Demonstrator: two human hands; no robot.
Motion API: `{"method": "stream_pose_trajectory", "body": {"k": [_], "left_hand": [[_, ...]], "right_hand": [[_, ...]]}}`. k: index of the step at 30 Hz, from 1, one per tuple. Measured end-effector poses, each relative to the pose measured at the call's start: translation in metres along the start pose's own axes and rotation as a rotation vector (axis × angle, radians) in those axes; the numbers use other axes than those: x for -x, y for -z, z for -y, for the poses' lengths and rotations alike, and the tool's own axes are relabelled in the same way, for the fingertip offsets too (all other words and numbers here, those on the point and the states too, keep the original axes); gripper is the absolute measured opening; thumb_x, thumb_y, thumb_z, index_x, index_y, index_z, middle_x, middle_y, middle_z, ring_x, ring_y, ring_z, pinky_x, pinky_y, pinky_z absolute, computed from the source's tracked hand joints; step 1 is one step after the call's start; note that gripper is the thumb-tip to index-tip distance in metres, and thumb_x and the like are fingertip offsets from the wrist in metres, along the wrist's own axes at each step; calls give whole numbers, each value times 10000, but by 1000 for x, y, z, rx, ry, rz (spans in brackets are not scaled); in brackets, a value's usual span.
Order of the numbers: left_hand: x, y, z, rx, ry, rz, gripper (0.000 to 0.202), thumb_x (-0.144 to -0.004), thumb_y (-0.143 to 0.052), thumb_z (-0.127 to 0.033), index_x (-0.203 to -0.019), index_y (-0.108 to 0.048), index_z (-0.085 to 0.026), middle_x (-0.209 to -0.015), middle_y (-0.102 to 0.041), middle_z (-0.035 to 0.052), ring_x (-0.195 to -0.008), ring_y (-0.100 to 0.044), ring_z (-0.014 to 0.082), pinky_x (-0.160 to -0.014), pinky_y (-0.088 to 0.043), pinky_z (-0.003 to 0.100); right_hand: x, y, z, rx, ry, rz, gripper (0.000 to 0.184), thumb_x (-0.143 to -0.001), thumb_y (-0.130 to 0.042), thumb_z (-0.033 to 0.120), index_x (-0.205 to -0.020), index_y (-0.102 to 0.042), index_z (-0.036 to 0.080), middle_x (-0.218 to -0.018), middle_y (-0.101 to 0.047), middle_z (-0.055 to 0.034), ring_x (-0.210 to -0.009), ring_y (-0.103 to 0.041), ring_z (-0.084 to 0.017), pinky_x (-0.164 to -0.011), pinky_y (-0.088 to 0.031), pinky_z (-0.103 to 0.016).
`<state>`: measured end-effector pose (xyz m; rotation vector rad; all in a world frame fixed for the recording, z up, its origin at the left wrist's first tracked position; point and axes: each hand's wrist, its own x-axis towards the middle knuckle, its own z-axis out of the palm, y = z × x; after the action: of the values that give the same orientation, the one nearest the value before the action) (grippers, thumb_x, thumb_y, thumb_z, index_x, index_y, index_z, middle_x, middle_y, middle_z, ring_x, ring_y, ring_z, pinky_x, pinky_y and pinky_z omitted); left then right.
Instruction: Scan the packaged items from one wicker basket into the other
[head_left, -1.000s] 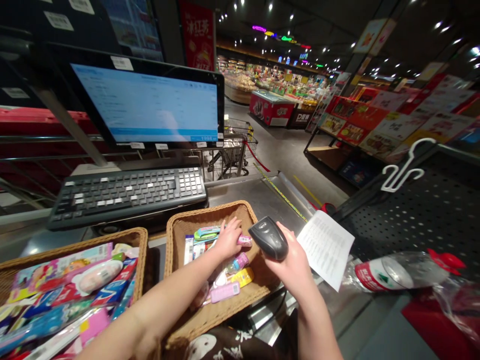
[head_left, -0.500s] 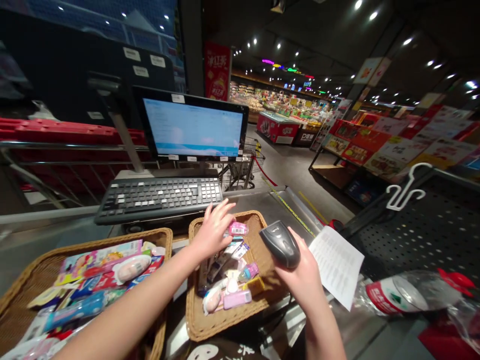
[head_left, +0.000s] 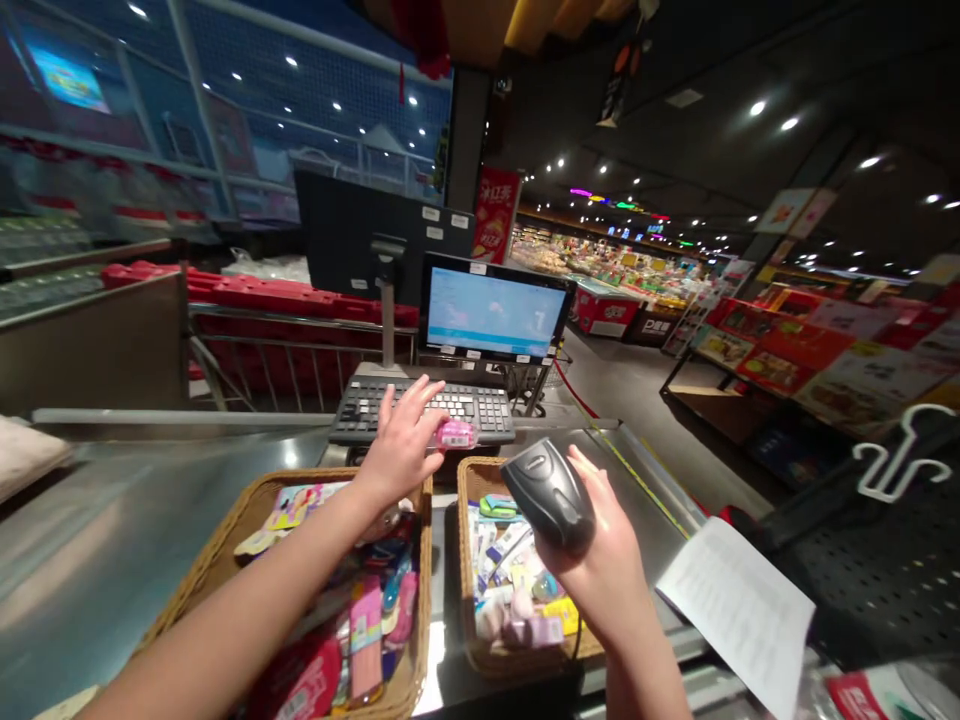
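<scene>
A small pink packet [head_left: 456, 434] with a barcode on its near face is pinched in my left hand [head_left: 405, 435], above the gap between the baskets and in front of the keyboard [head_left: 469, 408]. My right hand [head_left: 596, 530] grips a dark grey barcode scanner [head_left: 549, 490], its head tilted towards the packet and apart from it. Beneath the scanner is the right wicker basket [head_left: 466, 600], with toothbrush-like packs and small packaged goods in it. My left forearm crosses over the left wicker basket [head_left: 425, 610], which holds several colourful packaged items.
Behind the keyboard stands a lit monitor [head_left: 495, 310], with a second dark screen [head_left: 375, 235] seen from behind at its left. A printed paper sheet [head_left: 739, 605] lies right of my right hand. White hooks [head_left: 896, 455] hang on a black perforated panel [head_left: 922, 540].
My left hand has lifted the pink packet out of the right basket and moved it left. The scanner stays in my right hand. The view has turned left.
</scene>
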<state>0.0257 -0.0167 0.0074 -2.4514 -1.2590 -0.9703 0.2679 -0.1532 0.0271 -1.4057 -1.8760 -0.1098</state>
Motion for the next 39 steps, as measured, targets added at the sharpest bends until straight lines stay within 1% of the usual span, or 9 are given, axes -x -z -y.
{"method": "stream_pose_trajectory", "body": {"k": [2, 5, 8, 11, 17, 26, 30, 36, 39], "left_hand": [[5, 12, 13, -36, 12, -18, 346, -717, -600, -167, -1060, -599, -207, -1515, -408, 128, -1460, -261, 321, -1192, -101, 589], [14, 27, 30, -77, 38, -46, 346, -717, -598, -158, -1059, -599, -210, -1517, -408, 119, -1459, -270, 311, -1197, -95, 584], [22, 39, 42, -102, 55, -73, 341, -723, -606, -160, -1060, -604, -211, -1519, -406, 118, -1459, -271, 310, -1199, -92, 584], [29, 50, 52, -125, 64, -94, 319, -728, -618, -167, -1043, -618, -215, -1529, -392, 108, -1460, -267, 315, -1201, -79, 586], [39, 67, 64, -167, 41, -100, 285, -756, -621, -187, -1040, -637, -204, -1542, -378, 105, -1465, -257, 308, -1207, -35, 584], [50, 77, 74, -160, 26, -103, 272, -771, -605, -178, -1037, -658, -200, -1521, -418, 110, -1445, -308, 314, -1203, -41, 591], [52, 79, 75, -169, 28, -95, 248, -784, -599, -188, -1026, -650, -199, -1523, -414, 110, -1450, -297, 313, -1199, -45, 597], [57, 79, 77, -173, 31, -89, 218, -784, -598, -193, -997, -646, -196, -1521, -416, 113, -1448, -301, 312, -1196, -49, 603], [61, 78, 78, -187, 21, -64, 218, -780, -599, -193, -993, -642, -193, -1521, -415, 124, -1444, -308, 313, -1189, -55, 615]], "right_hand": [[-5, -6, 16, -20, 50, 8, 491, -765, -576, 179, -1251, -551, 242, -1328, -563, -107, -1388, -392, -348, -1164, -272, -608], [-11, -13, 39, -51, 82, 34, 438, -759, -567, 154, -1187, -600, 244, -1290, -586, -97, -1385, -393, -337, -1154, -308, -583], [-13, -20, 57, -74, 87, 76, 450, -739, -578, 141, -1174, -619, 248, -1299, -586, -90, -1392, -379, -341, -1149, -307, -590], [-13, -28, 69, -84, 92, 116, 491, -724, -586, 141, -1202, -608, 252, -1320, -571, -99, -1401, -359, -361, -1141, -286, -630], [-13, -41, 87, -86, 107, 171, 500, -709, -594, 141, -1202, -611, 224, -1347, -549, -115, -1409, -342, -366, -1144, -268, -635], [-12, -50, 102, -101, 130, 246, 532, -674, -578, 90, -1186, -619, 228, -1298, -577, -98, -1399, -361, -343, -1164, -211, -638], [-10, -50, 103, -92, 113, 270, 546, -687, -582, 107, -1216, -604, 240, -1313, -571, -92, -1412, -338, -342, -1161, -201, -643], [-7, -52, 102, -110, 133, 264, 526, -670, -585, 92, -1175, -614, 237, -1299, -574, -107, -1390, -367, -351, -1152, -196, -666], [-5, -52, 102, -108, 110, 274, 504, -686, -589, 109, -1174, -616, 232, -1298, -574, -112, -1391, -365, -357, -1147, -196, -674]]}}
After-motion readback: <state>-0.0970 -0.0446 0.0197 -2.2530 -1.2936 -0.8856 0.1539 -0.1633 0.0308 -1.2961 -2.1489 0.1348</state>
